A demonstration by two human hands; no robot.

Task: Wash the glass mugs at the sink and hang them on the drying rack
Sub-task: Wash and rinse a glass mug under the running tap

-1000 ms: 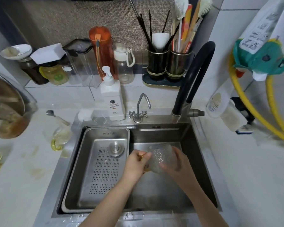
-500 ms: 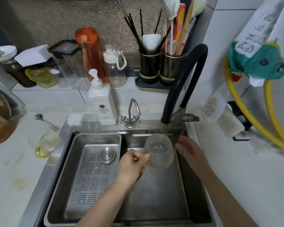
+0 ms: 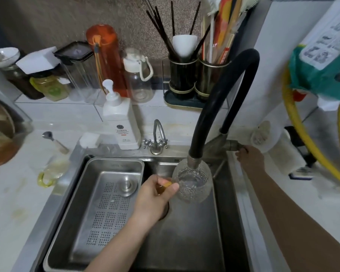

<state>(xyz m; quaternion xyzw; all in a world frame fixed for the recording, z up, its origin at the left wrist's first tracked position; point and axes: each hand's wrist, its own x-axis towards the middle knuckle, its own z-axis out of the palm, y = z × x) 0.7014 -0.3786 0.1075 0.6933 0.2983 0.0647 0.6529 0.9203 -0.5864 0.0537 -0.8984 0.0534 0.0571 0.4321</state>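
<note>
Change: our right hand [image 3: 248, 157] has left the mug [image 3: 192, 182] and now grips the tap lever [image 3: 235, 145]; water runs into the mug, held under the spout [image 3: 193, 160] over the sink [image 3: 186, 242]. We judge rinsing begun.

Left hand [image 3: 155, 195]: pinching the amber handle [image 3: 165, 186].

Count: mugs, two; second mug [image 3: 52, 171] on the counter. Taps, two. Drain tray [image 3: 98, 203], one. Soap bottle [image 3: 121, 122], one. Rack not seen.
</note>
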